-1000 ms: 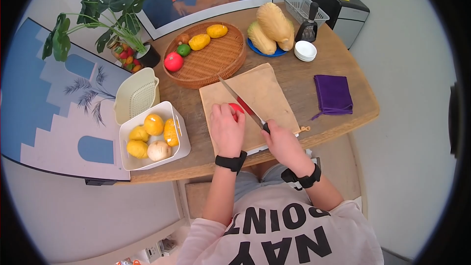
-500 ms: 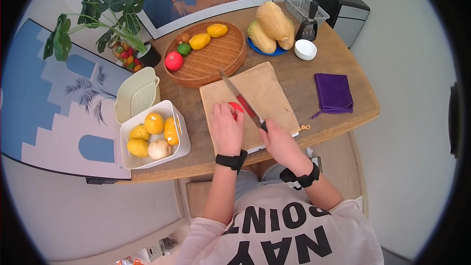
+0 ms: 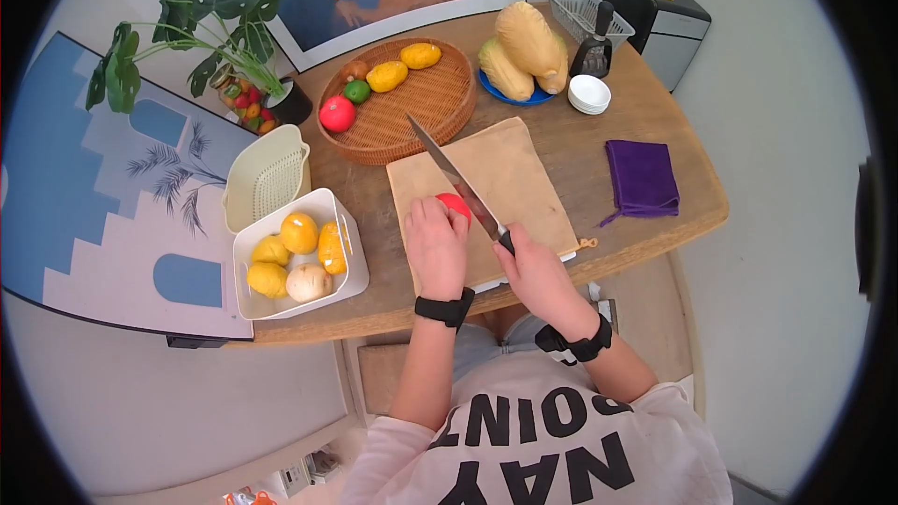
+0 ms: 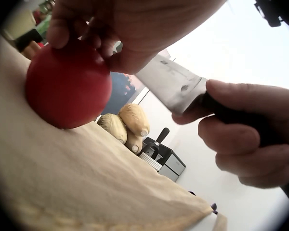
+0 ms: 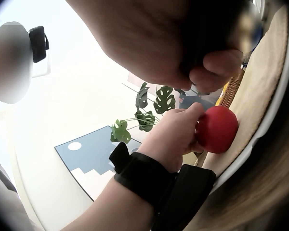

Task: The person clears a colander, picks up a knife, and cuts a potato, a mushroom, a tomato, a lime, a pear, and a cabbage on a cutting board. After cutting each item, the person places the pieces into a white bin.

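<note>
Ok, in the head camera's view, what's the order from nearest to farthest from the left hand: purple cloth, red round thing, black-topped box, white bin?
1. Red round thing, held by the left hand.
2. White bin, to the hand's left.
3. Purple cloth, off to the right.
4. Black-topped box, farther back on the right.

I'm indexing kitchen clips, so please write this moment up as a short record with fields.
left hand: grips red round fruit
right hand: grips knife by its black handle
blade: slants beside the fruit; contact unclear
surface: beige cloth under the fruit
white bin: four yellow pieces, one pale piece
wicker tray: red, green, brown and yellow produce
table's right side: purple cloth, white bowls
</note>
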